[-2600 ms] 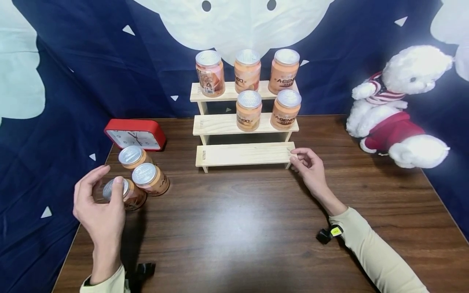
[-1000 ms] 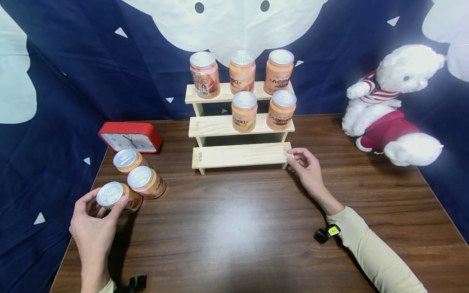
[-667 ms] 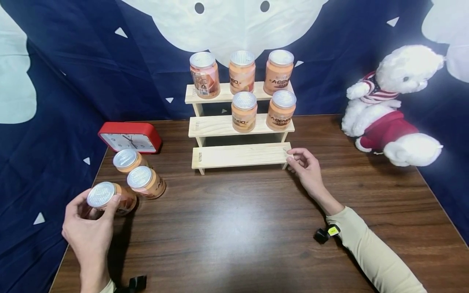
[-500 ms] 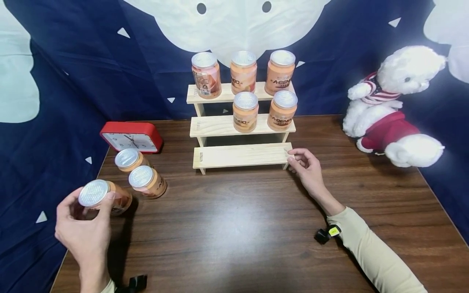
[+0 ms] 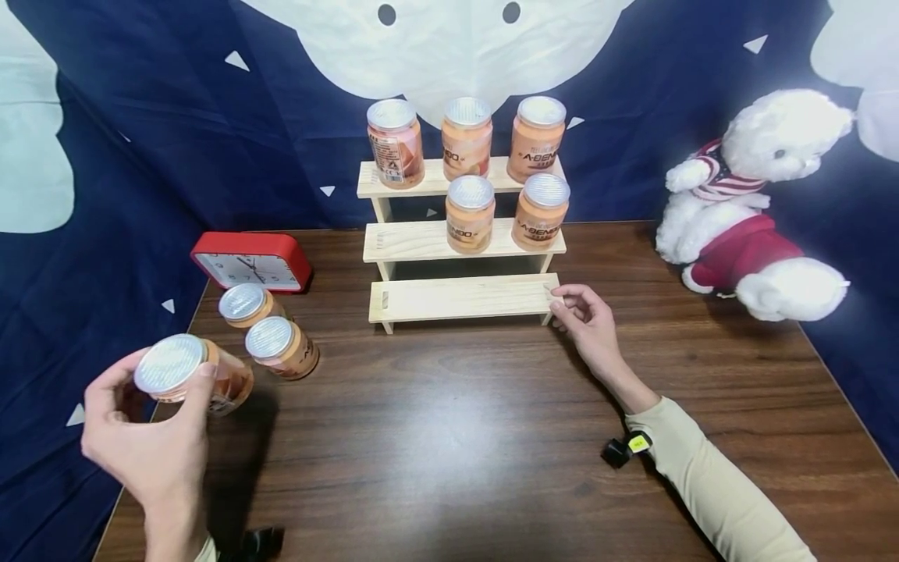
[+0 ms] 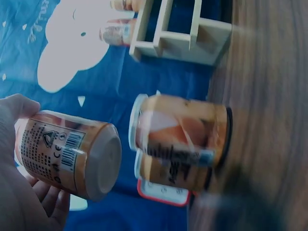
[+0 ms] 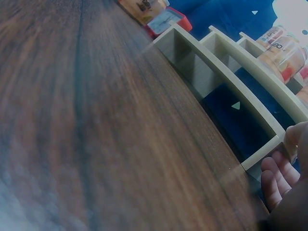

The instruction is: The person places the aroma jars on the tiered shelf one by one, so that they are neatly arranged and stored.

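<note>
My left hand (image 5: 151, 445) grips an orange jar (image 5: 228, 381) with a clear ribbed lid, fingers and thumb around its upper part. In the left wrist view this jar (image 6: 67, 154) is off the table, its barcode label and base showing. Two similar jars stand beside it on the table, a nearer jar (image 5: 298, 355) and a farther jar (image 5: 256, 308). At the right end of the lowest tier, my right hand (image 5: 593, 328) pinches the wooden three-tier rack (image 5: 463, 298) between thumb and fingers. Three jars (image 5: 467, 144) line the top tier; two jars (image 5: 470, 222) stand on the middle one.
A red clock (image 5: 256, 261) stands behind the table jars at the left. On the right sits a white plush bear (image 5: 744, 226) in red clothing. Dark blue cloth (image 5: 281, 140) with white shapes hangs behind the brown wooden table (image 5: 449, 437).
My left hand came down onto the front-left jar, took hold of it, then lifted it leftward off the table with a tilt. My right hand has stayed at the rack's end.
</note>
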The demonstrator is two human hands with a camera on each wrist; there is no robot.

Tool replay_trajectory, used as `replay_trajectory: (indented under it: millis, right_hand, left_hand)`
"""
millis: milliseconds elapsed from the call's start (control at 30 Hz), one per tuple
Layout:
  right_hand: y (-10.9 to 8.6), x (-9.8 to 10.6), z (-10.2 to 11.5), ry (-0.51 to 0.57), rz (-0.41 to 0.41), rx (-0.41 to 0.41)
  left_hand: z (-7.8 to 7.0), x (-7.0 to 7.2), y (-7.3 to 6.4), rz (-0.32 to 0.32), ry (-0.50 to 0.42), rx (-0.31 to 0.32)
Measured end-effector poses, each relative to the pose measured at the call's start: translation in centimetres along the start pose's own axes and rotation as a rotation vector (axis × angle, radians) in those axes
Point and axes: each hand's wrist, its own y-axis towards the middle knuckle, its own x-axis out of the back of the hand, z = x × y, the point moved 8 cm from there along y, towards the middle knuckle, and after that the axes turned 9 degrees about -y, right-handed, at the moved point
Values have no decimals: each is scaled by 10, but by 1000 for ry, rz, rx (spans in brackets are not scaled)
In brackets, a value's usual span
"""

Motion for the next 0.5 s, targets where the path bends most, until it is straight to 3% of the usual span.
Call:
replay_trajectory:
  millis: [233, 500]
  right_hand:
    - [-1, 0, -1, -2, -2, -6]
    - [0, 0, 1, 12, -8, 1]
  left_hand:
    - [-11, -27, -4, 125, -43, -27]
    - [-26, -60, -7, 218, -66, -50]
